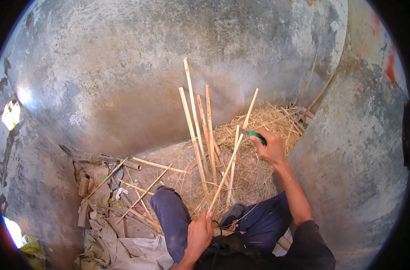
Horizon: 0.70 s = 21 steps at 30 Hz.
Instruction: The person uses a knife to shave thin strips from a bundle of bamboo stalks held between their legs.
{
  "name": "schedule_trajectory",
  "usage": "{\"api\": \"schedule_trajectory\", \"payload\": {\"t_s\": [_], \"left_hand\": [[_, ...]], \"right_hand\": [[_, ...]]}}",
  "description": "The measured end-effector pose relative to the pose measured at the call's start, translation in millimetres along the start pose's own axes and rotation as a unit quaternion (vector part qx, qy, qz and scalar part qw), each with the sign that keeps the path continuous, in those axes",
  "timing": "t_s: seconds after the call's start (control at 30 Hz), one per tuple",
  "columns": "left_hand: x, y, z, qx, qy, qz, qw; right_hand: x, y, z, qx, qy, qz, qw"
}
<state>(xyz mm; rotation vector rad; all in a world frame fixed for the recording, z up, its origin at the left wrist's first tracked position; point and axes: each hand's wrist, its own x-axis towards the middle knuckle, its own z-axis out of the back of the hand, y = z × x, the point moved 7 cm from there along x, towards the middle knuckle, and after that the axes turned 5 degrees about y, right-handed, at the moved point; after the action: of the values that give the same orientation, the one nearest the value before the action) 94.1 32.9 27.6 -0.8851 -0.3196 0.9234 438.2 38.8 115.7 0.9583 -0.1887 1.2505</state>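
Note:
Low in the middle, my left hand (200, 233) is closed around the lower end of a pale bamboo stick (227, 173), which slants up and to the right. My right hand (272, 146) grips a green-handled knife (257, 137). Its short blade lies against the upper end of that stick. Just past the blade another pale stick length (251, 108) points upward; whether it is joined to the held stick I cannot tell. Several sticks (210, 135) stand leaning toward the wall, left of the knife. One more upright stick (232, 173) is partly behind the held one.
Straw and shavings (259, 121) are heaped at the wall's foot on the right. Loose sticks (144, 198) lie crossed on the floor to the left, near crumpled cloth (144, 253) and rubble. A stained concrete wall (124, 90) curves close around. My knees flank the held stick.

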Motion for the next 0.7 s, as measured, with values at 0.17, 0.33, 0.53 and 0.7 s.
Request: {"api": "schedule_trajectory", "payload": {"t_s": [0.17,0.33,0.53,0.7], "left_hand": [[16.6,46.4,-16.7,-0.167,0.085,-0.04,0.982],[29.0,35.7,-20.3,-0.422,0.268,0.147,0.853],[49.1,7.5,-15.8,-0.414,0.341,0.08,0.84],[50.1,-3.0,-28.5,-0.351,0.359,0.03,0.864]], "right_hand": [[-17.8,-16.8,-32.0,0.336,0.108,-0.121,0.928],[-74.3,-10.8,-65.7,0.616,0.133,-0.218,0.746],[-103.4,27.7,-73.8,0.538,0.113,-0.228,0.803],[-92.6,50.8,-60.6,0.521,0.057,-0.235,0.818]]}}
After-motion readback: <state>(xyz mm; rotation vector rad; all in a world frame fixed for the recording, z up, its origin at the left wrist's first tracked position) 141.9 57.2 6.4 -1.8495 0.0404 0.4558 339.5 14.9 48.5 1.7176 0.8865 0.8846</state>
